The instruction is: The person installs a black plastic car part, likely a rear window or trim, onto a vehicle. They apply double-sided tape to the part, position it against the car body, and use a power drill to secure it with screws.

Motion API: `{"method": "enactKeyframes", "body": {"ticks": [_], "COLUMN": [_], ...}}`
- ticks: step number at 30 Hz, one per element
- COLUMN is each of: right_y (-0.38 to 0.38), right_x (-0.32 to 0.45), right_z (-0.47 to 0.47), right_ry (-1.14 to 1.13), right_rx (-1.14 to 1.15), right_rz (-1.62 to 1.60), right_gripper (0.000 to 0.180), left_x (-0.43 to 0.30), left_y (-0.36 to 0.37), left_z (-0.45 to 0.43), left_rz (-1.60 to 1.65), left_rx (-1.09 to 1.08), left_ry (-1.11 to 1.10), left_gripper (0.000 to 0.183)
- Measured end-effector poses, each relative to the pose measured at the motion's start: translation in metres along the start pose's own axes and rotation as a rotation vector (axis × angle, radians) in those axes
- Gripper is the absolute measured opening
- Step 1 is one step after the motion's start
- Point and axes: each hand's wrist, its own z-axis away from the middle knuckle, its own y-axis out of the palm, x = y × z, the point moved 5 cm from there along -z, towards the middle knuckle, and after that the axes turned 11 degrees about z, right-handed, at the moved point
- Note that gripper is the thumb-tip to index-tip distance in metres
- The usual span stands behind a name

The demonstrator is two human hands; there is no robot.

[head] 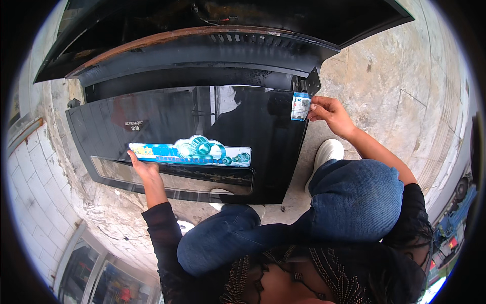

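A glossy black glass panel (265, 152) with a rectangular cut-out lies before me against a black metal range hood housing (197, 72). My left hand (146, 169) is at the cut-out's upper edge, its thumb at the left end of a long blue-and-white sticker (197, 155) that pictures metal parts; its other fingers are hidden under the panel. My right hand (329, 114) pinches the right edge of a small printed label (300, 106) at the panel's upper right corner. A black metal bracket (313, 81) stands just above that label.
Another black panel (303, 19) of the housing rises at the top. A small hinge part (74, 103) juts out at the left. Around lie a stained concrete floor (379, 76), a white tiled wall (38, 163) and a glass-fronted cabinet (102, 273). Tools and cables (453, 224) stand at the far right.
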Motion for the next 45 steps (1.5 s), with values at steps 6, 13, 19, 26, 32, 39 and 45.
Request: {"method": "enactKeyframes", "body": {"ticks": [6, 13, 19, 26, 32, 39, 45], "right_y": [-0.014, -0.034, -0.036, -0.023, -0.016, -0.013, -0.002], "right_x": [0.024, 0.063, 0.053, 0.045, 0.049, 0.045, 0.035], "right_z": [0.010, -0.026, -0.067, -0.074, -0.051, -0.031, -0.029], "right_ry": [-0.191, -0.316, -0.049, 0.105, 0.030, 0.139, 0.369], "right_rx": [-0.135, -0.114, -0.167, -0.065, -0.014, -0.102, -0.085], "right_rz": [0.093, 0.179, 0.333, 0.164, 0.208, 0.194, 0.087], "right_gripper": [0.059, 0.064, 0.044, 0.038, 0.031, 0.032, 0.048], "left_x": [-0.004, -0.005, -0.001, 0.002, 0.004, 0.005, 0.007], "left_y": [-0.011, -0.025, -0.032, -0.030, -0.029, -0.024, -0.020], "left_z": [-0.004, -0.017, -0.023, -0.020, -0.014, -0.016, -0.017], "left_rz": [-0.016, -0.029, 0.004, 0.033, 0.027, 0.052, 0.056], "left_rx": [-0.005, -0.022, -0.004, -0.052, -0.061, -0.044, -0.055], "left_ry": [0.013, 0.011, -0.027, -0.014, -0.022, -0.041, -0.073], "left_gripper": [0.058, 0.054, 0.048, 0.047, 0.047, 0.049, 0.051]}}
